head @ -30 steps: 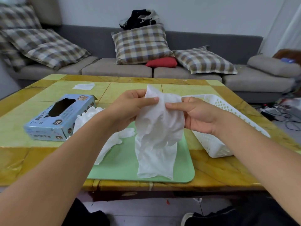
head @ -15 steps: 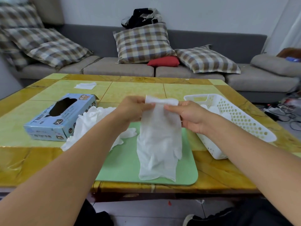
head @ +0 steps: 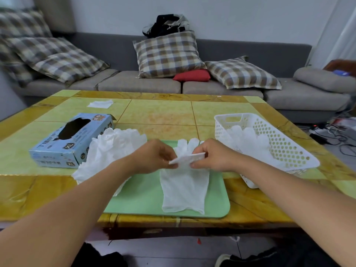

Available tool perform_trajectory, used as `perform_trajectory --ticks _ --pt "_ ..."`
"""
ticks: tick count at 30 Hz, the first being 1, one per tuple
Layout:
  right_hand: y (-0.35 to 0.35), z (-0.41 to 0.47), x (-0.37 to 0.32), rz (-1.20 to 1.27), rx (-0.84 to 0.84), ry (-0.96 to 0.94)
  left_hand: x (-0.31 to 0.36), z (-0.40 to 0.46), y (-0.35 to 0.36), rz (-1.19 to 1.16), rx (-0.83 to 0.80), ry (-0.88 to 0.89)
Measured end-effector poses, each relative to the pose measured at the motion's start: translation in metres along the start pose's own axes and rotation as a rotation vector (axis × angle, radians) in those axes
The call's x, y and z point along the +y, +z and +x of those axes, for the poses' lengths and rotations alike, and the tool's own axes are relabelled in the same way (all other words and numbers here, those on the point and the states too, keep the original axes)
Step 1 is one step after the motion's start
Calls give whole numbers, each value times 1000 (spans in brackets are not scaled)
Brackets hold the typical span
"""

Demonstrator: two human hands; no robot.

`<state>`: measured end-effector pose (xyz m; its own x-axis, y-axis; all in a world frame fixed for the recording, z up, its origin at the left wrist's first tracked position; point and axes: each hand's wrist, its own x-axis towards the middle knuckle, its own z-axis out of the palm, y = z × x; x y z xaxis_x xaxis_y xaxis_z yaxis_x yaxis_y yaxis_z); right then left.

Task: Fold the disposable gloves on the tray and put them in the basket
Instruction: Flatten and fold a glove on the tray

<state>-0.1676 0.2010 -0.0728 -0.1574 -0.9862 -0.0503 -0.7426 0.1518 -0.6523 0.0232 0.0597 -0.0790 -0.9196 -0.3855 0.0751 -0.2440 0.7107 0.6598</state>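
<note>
- A light blue glove box (head: pixel 71 140) with a dark oval opening lies at the left on the yellow-green table (head: pixel 161 114).
- Far behind the box, a small white sheet (head: pixel 100 104) lies flat on the table.
- Just right of the box, a loose pile of white gloves (head: pixel 107 151) rests partly on the table and partly on the left edge of the green tray (head: pixel 217 205).
- The left hand (head: pixel 154 157) is above the far part of the tray; its thumb and fingers pinch the left side of a folded edge of the white glove (head: pixel 185 187).
- This glove lies flat on the right half of the tray, its cuff toward the near edge; its finger part is seen far behind the hands.
- The right hand (head: pixel 213 156) pinches the right side of the same folded edge, close to the left hand.
- At the right, the white perforated basket (head: pixel 289 151) stands on the table beside the tray, with white gloves inside.
- Far behind the table is a grey sofa (head: pixel 240 53) with checked cushions.
</note>
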Motion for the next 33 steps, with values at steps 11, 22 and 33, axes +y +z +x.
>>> perform_trajectory --ticks 11,22,33 --pt "-11 -16 -23 -19 -200 -99 14 -9 -10 46 -34 151" --pt "11 -15 -19 -265 -422 -42 4 -23 -9 160 -418 28" --pt "11 -14 -29 -331 -498 -60 7 -19 9 301 -417 79"
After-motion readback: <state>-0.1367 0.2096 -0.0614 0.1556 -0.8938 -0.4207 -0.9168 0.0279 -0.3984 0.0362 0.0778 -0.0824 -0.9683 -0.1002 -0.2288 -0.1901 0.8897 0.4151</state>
